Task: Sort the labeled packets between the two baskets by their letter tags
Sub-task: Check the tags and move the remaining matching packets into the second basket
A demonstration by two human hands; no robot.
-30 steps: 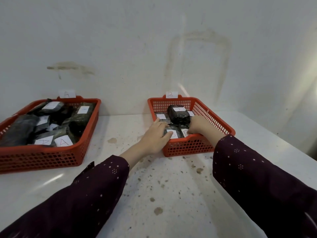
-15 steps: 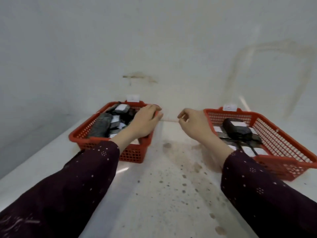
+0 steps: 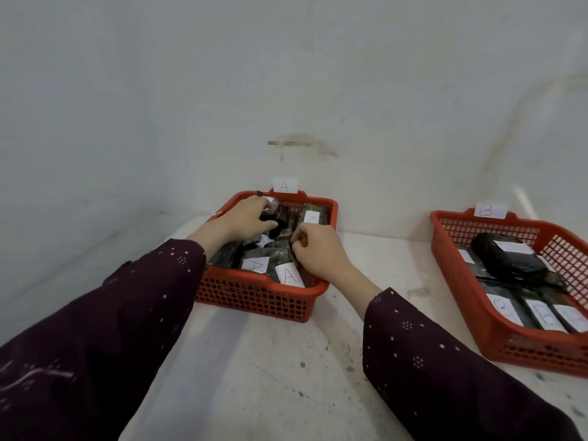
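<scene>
Nearest are two dark dotted sleeves (image 3: 105, 342) that reach over the spotted white table (image 3: 270, 377). The right hand (image 3: 318, 253) is over the near right part of the A basket (image 3: 254, 297), its fingers curled in and pinched on a dark packet edge, though I cannot tell how firmly. The left hand (image 3: 241, 216) is spread wide and lies on packets (image 3: 280, 256) deeper in the same basket; if it grips one is hidden under the palm. The packets look soft, light and a little slippery, like plastic wrap, so I think it is better to take them by the body and not by the paper tag. One far tag (image 3: 311, 216) is too small to read surely. The B basket (image 3: 525, 342) stands well apart to the right, cut off by the frame, with B packets (image 3: 521, 262) inside.
</scene>
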